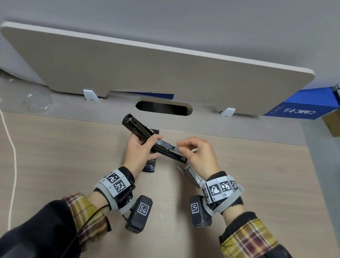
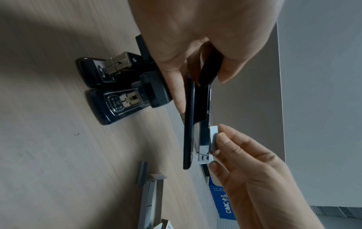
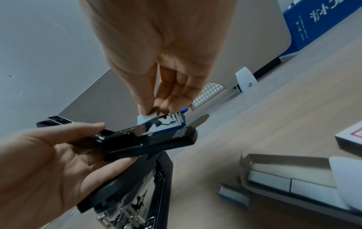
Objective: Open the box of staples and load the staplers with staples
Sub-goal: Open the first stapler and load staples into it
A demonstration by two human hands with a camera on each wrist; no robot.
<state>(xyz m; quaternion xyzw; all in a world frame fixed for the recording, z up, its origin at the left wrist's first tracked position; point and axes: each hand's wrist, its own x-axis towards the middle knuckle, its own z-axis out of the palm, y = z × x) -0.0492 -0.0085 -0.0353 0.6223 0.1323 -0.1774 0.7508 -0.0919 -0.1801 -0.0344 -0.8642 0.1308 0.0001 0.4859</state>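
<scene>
Left hand (image 1: 135, 152) wraps open stapler (image 1: 153, 140), frame centre; right hand (image 1: 201, 153) fingertips pinch staple strip (image 2: 213, 139) at its magazine.

Wood-grain bench (image 1: 242, 190); beige divider panel (image 1: 150, 71) at rear; blue box (image 1: 303, 106) right; white cable (image 1: 12, 149) and clear lid (image 1: 38, 101) left.

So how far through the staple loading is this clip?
Done: the box lies open on the desk, strips showing. In hand: the left hand holds an opened stapler while the right hand pinches a strip at its channel. Left: seating it, closing, and two staplers lying on the desk.
</scene>
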